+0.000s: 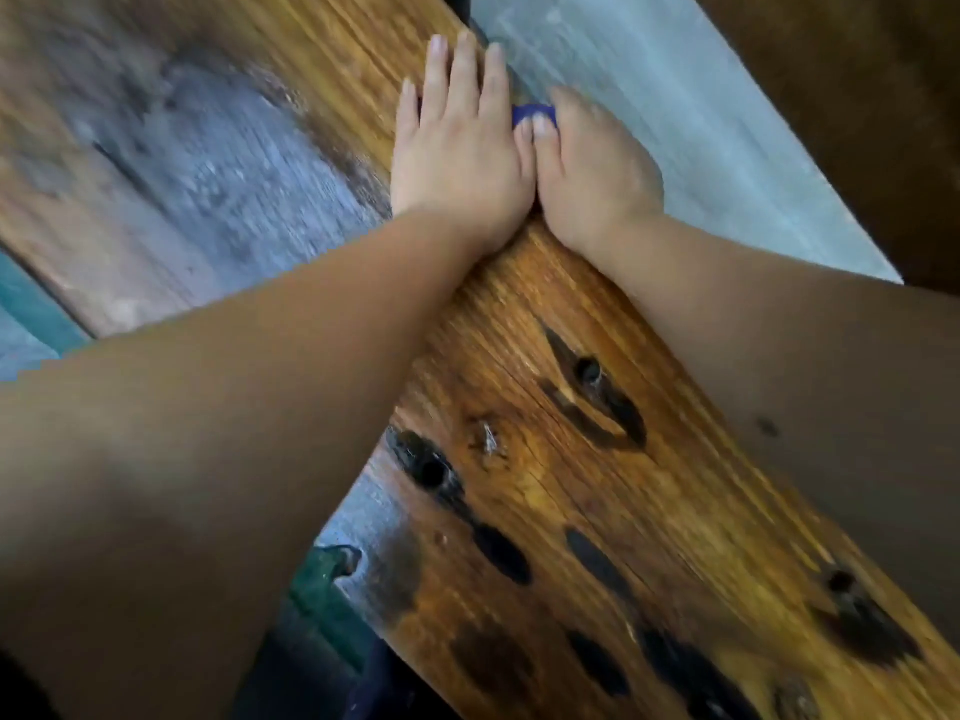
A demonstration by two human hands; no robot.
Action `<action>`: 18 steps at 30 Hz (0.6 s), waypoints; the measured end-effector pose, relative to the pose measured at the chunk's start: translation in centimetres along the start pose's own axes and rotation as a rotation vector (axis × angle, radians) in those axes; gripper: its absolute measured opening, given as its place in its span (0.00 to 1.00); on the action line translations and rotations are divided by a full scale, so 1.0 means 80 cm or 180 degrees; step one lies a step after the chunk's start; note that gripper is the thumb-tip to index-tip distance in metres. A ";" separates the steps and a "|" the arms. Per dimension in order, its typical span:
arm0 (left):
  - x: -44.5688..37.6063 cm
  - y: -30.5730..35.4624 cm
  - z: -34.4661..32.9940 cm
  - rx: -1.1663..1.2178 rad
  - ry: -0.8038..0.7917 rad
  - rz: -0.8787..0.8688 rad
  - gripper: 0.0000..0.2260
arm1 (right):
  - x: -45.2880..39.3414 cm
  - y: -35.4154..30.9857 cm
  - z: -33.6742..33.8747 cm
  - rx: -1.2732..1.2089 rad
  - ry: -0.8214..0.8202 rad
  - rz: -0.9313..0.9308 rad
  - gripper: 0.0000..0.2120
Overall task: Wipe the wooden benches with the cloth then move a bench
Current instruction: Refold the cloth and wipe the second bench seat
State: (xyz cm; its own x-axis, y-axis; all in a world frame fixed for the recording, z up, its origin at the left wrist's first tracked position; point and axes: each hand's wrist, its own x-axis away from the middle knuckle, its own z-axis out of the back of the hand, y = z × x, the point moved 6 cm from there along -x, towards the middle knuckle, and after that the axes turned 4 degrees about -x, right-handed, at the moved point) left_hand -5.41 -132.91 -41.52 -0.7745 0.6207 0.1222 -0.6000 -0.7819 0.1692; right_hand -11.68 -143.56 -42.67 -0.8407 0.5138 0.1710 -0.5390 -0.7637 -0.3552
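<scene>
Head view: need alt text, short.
Both hands press side by side on a wooden bench: the left hand lies flat with fingers straight, and the right hand curls over the bench's far edge onto a blue cloth, mostly hidden beneath it. Grey floor shows beyond the bench.

grey concrete floor (701, 122), worn and blurred at left; green metal frame (322, 589) below.

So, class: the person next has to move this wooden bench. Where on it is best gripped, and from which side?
Grip the wooden bench by its long edges, one hand per side, from above. The plank is narrow enough for the left hand and right hand to sit side by side, and both edges overhang open floor.
</scene>
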 end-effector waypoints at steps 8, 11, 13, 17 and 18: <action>-0.009 -0.001 0.003 0.0025 -0.0073 -0.0243 0.29 | 0.001 -0.002 0.004 -0.0116 0.0166 -0.0034 0.21; -0.008 0.001 0.003 -0.0027 -0.0113 -0.0293 0.28 | 0.006 -0.002 0.005 -0.0224 0.0161 -0.0034 0.20; 0.000 0.001 0.002 -0.0045 -0.0142 -0.0262 0.28 | 0.009 -0.002 0.005 -0.0317 0.0131 -0.0018 0.19; 0.060 0.001 -0.002 0.0112 -0.0161 0.0032 0.27 | 0.042 -0.011 0.007 -0.0014 0.0104 0.0320 0.23; 0.084 0.002 -0.005 0.0197 -0.0173 0.0143 0.27 | 0.062 -0.016 0.006 0.0196 0.0117 0.0445 0.24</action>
State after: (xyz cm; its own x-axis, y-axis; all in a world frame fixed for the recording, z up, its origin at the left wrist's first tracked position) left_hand -10.82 -128.88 -41.05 -0.7873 0.5885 0.1838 -0.5499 -0.8051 0.2223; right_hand -15.17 -140.19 -40.92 -0.9059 0.4139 0.0896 -0.4200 -0.8507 -0.3160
